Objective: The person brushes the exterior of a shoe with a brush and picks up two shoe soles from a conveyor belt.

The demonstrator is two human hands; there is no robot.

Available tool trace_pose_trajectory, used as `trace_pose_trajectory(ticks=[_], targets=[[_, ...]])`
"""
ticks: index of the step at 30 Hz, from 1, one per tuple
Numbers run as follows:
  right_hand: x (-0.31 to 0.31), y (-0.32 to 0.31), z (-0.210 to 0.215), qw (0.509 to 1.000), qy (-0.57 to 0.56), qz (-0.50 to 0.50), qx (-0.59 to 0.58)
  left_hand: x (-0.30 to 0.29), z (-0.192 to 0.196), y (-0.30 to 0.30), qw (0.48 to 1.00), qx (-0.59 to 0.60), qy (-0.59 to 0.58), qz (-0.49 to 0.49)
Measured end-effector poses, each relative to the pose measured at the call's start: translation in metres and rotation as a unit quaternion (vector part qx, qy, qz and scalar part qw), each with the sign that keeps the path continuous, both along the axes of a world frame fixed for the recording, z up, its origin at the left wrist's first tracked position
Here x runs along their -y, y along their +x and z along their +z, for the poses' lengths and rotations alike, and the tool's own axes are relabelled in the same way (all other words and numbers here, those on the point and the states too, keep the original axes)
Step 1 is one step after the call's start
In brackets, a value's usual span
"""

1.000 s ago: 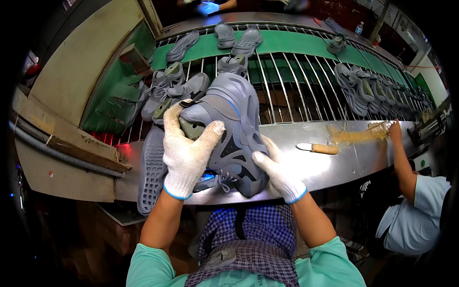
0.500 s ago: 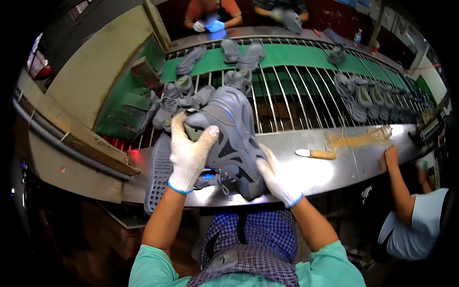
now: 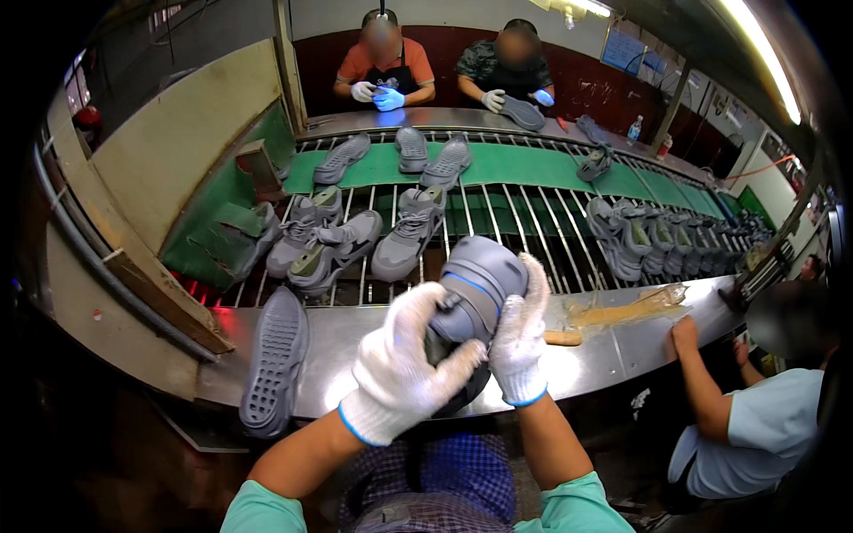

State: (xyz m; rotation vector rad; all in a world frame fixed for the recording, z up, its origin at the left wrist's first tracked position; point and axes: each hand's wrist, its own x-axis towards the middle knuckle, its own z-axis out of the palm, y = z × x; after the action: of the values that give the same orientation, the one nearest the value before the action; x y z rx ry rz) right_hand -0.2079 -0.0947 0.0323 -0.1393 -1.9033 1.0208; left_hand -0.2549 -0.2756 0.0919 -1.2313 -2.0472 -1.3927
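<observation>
Both my hands, in white knit gloves with blue cuffs, hold a grey sneaker [image 3: 482, 282] above the metal bench. Its rounded end with a thin blue line points up and away; much of the shoe is hidden behind the gloves. My left hand [image 3: 413, 362] wraps the near left side, thumb and fingers closed on it. On the right side, my right hand [image 3: 518, 336] presses with its fingers along the shoe. A grey shoe sole [image 3: 275, 355] lies on the bench left of my hands, its holed face up. Just right of my right hand shows a wooden handle [image 3: 563, 338], its blade hidden.
Beyond the metal bench [image 3: 613, 342] runs a roller rack with several grey sneakers [image 3: 410, 233]. Soles [image 3: 342, 158] lie on a green belt [image 3: 533, 165]. Two co-workers [image 3: 384, 75] sit across; another person [image 3: 755, 417] stands at right. A wooden board [image 3: 160, 306] borders the left.
The sneaker has turned from showing its side to showing its rounded end, and both hands have shifted with it. The view has tilted up, bringing the co-workers across further into sight.
</observation>
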Motion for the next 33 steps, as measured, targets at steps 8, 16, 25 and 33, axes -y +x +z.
trace_pose_trajectory(ticks=[8,16,25,33], targets=[[-0.042,0.103,0.084,0.972,0.044,0.041,0.226,-0.017,-0.006,0.061,0.99,-0.129,-0.002,-0.064],[-0.036,0.16,0.09,0.937,-0.091,-0.018,0.337,-0.03,-0.019,0.086,0.976,-0.136,0.006,-0.168],[-0.042,0.16,0.107,0.86,-0.042,-0.003,0.509,-0.029,-0.034,0.093,0.966,-0.154,0.007,-0.206],[-0.038,0.155,0.106,0.797,-0.041,0.021,0.602,-0.022,-0.045,0.095,0.955,-0.152,0.0,-0.255]])
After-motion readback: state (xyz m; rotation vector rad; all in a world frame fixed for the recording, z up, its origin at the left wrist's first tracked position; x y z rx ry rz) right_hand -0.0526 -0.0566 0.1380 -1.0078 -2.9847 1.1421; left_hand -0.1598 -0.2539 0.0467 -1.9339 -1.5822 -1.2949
